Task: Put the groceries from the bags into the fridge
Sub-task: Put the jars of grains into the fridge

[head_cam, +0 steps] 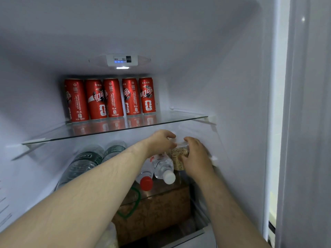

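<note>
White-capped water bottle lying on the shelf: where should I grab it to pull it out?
Grab the white-capped water bottle around its shoulder, just behind the cap, reaching in from the front. It lies on its side, cap pointing outward; the red-capped bottle and the grain jar crowd its two sides.

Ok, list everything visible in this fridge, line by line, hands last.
top glass shelf: one, clear, above the hands
cans: five, red, upright at the back of the top glass shelf
control panel: one, white with blue lights, ceiling, back
green-label bottles: two, clear, lying on the lower shelf, left
red-cap bottle: one, clear, lying mid-shelf
white-cap bottle: one, clear, lying right of the red-cap bottle
grain container: one, clear with tan contents, between both hands
brown package: one, brown, under the lower shelf
left hand: one, grips the grain container's top
right hand: one, grips its side
</note>
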